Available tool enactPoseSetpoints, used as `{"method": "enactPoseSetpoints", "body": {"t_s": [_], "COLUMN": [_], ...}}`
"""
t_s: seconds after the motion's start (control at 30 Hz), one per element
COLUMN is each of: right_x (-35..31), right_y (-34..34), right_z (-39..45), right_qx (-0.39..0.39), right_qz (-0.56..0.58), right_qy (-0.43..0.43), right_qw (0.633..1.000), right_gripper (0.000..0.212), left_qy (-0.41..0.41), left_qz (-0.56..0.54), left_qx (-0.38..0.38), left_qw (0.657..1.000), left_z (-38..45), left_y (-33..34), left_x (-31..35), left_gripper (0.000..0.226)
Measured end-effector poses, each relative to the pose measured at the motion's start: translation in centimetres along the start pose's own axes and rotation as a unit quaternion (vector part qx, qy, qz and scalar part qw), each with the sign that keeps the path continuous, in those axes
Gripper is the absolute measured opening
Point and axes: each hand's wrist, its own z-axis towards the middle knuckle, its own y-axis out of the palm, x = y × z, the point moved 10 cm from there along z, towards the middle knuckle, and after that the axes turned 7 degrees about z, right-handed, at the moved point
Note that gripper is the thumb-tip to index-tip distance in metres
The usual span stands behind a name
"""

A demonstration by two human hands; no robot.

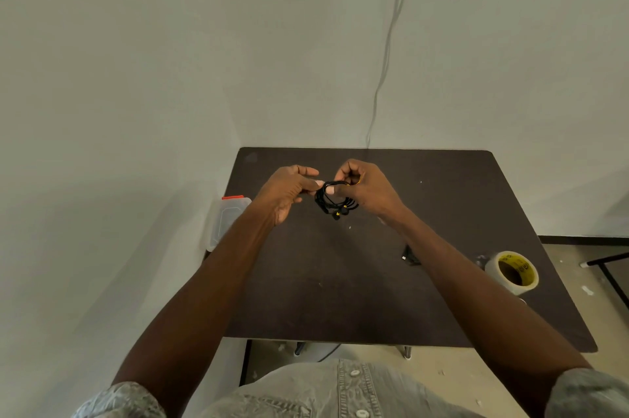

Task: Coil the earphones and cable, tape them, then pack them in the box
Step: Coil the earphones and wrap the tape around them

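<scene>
Black earphones (332,202) with yellow accents hang as a small coil above the middle of the dark table (357,281). My left hand (289,191) pinches the coil's left side between thumb and fingers. My right hand (366,188) is closed on its upper right side, with something yellow showing inside the fingers. A clear plastic box (226,222) with an orange clasp sits at the table's left edge against the wall, partly behind my left forearm. A roll of clear tape (512,272) with a yellow core lies near the right edge.
A small black item (410,256) lies on the table beside my right forearm. The table stands in a corner with walls at the back and left. A white cable (384,70) runs down the back wall. Bare floor lies to the right.
</scene>
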Motion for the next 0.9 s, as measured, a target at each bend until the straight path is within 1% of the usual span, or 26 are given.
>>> {"method": "enactPoseSetpoints", "body": {"t_s": [0.17, 0.43, 0.67, 0.83, 0.9], "right_x": [0.3, 0.3, 0.4, -0.1, -0.4], "right_y": [0.0, 0.4, -0.2, -0.6, -0.7], "right_z": [-0.1, -0.2, 0.0, 0.0, -0.2], "right_qx": [-0.009, -0.026, 0.016, 0.05, 0.067], "right_qz": [0.035, 0.085, 0.055, 0.038, 0.034], "right_qy": [0.011, 0.035, 0.06, 0.051, 0.046], "right_qw": [0.999, 0.995, 0.997, 0.997, 0.996], "right_gripper": [0.024, 0.02, 0.017, 0.017, 0.017], "left_qy": [0.018, 0.043, 0.096, 0.119, 0.13], "left_qz": [0.027, 0.08, 0.138, 0.16, 0.174], "left_qx": [0.023, 0.058, 0.077, 0.097, 0.117], "left_qw": [0.999, 0.994, 0.983, 0.975, 0.969], "left_z": [-0.6, -1.3, -1.5, -1.6, -1.8], "left_y": [-0.1, -0.4, 0.2, 0.2, 0.2], "left_x": [0.7, 1.7, 3.0, 3.3, 3.4], "left_gripper": [0.03, 0.027, 0.015, 0.011, 0.01]}}
